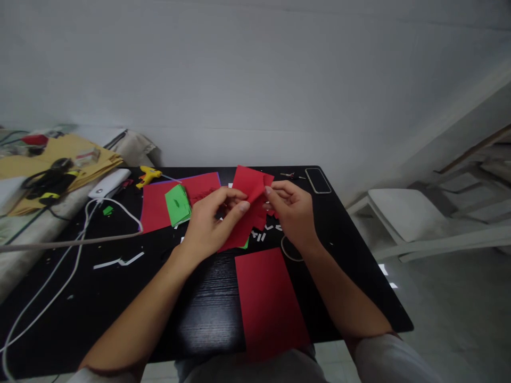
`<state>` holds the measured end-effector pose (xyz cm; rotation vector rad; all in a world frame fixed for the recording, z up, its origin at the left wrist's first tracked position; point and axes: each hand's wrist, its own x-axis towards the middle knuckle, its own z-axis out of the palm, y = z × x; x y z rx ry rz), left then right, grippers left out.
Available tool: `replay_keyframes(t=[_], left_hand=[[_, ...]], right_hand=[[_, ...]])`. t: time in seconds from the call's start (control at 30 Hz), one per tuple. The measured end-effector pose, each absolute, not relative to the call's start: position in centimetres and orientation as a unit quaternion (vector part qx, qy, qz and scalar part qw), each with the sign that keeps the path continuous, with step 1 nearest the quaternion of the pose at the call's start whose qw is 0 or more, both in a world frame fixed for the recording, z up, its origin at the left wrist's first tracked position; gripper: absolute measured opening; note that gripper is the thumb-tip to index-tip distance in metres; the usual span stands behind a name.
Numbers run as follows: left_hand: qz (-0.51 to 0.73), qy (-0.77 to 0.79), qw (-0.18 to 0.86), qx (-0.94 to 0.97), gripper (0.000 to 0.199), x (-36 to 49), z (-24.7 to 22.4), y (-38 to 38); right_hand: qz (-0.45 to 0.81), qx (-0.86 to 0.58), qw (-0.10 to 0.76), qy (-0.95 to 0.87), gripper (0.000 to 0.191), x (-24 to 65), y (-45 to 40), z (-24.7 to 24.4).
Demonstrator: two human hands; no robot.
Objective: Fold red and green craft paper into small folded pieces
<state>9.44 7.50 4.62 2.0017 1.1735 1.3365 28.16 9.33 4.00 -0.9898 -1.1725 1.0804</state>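
Observation:
A folded piece of red paper is held up over the table between my two hands. My left hand pinches its left side between thumb and fingers. The fingertips of my right hand are closed on its upper right edge. Below my hands, a flat red sheet lies at the table's front edge. Left of my left hand, a stack of green paper rests on a larger red sheet. White paper scraps lie under and beside the held paper.
On the black table, a yellow glue gun lies back left, near a white power strip with trailing cables. A phone is back right. White strips lie left. A white chair stands right.

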Motion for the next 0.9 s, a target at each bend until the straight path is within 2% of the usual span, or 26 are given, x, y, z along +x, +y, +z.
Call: replay_keyframes(t=[0.17, 0.3, 0.43, 0.53, 0.67, 0.9], left_hand=[[0.428, 0.471, 0.255, 0.728, 0.025, 9.4, 4.4, 7.5], [0.431, 0.506, 0.134, 0.735, 0.020, 9.6, 3.3, 8.0], [0.426, 0.491, 0.029, 0.759, 0.035, 10.1, 2.4, 8.1], [0.419, 0.459, -0.017, 0.783, 0.047, 10.7, 2.4, 7.7], [0.447, 0.380, -0.013, 0.810, 0.049, 11.2, 3.1, 6.7], [0.477, 0.353, 0.032, 0.804, 0.032, 11.2, 3.6, 6.7]], right_hand=[[0.471, -0.419, 0.627, -0.459, 0.030, 28.9, 9.9, 4.0], [0.482, -0.413, 0.612, -0.471, 0.034, 28.7, 9.8, 4.0], [0.489, -0.430, 0.594, -0.473, 0.040, 28.4, 9.7, 3.7], [0.489, -0.433, 0.595, -0.469, 0.036, 28.3, 9.7, 3.5], [0.481, -0.418, 0.599, -0.486, 0.028, 28.1, 9.6, 3.5], [0.452, -0.415, 0.603, -0.509, 0.027, 28.0, 9.2, 3.4]])
